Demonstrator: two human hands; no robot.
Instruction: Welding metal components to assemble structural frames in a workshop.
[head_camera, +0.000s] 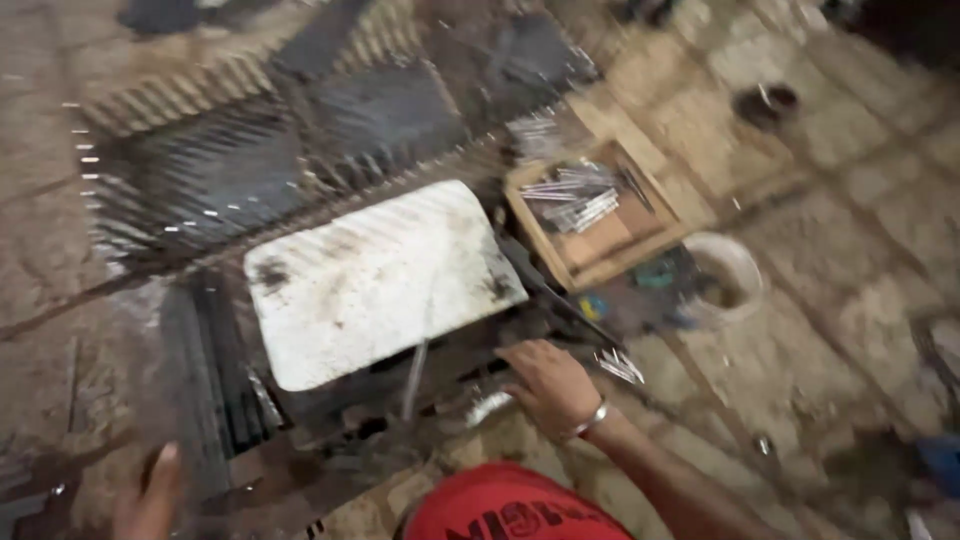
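While blurred, right hand (548, 385) open, empty, just below-right of stained white rectangular board (380, 280); left hand (150, 495) farther, grip unclear.

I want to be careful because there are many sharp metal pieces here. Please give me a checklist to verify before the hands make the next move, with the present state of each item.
1. Right hand free of any object: cannot tell, the picture is blurred; it rests by the dark metal frame under the white board.
2. Left hand in full view: not ok, only a part shows at the lower edge.
3. Loose nails away from the right hand: not ok, they lie close beside it.
4. Wooden tray of metal rods lying flat: ok.
5. White bowl upright: ok.
6. Picture sharp enough to judge small pieces: not ok.
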